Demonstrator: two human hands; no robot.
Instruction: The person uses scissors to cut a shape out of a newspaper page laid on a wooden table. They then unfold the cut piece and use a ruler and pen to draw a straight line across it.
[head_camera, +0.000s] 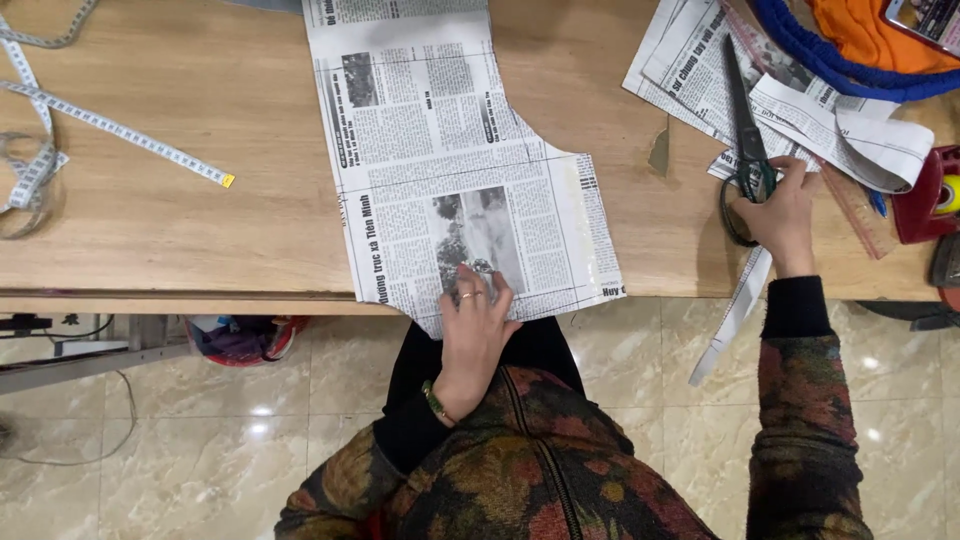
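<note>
I am watching the left hand (475, 320) lying flat, fingers spread, pressing down the near edge of the newspaper pattern piece (450, 160), which is lying across the middle of the wooden table (180, 230) and hanging slightly over its front lip. The right hand (780, 215) is curling over the handles of the dark scissors (745, 130), fingers bent around the loops; I cannot tell whether it is gripping them fully or only resting on them. I am judging the paper as thin, light and floppy, easy to tear or crease, best pinned flat with a palm rather than pinched at a corner; it is cut with a curved notch on its right side. The scissors are looking heavy and rigid, blades lying on a heap of newspaper offcuts (800, 90). A soft measuring tape (110, 125) is snaking across the table's left end.
</note>
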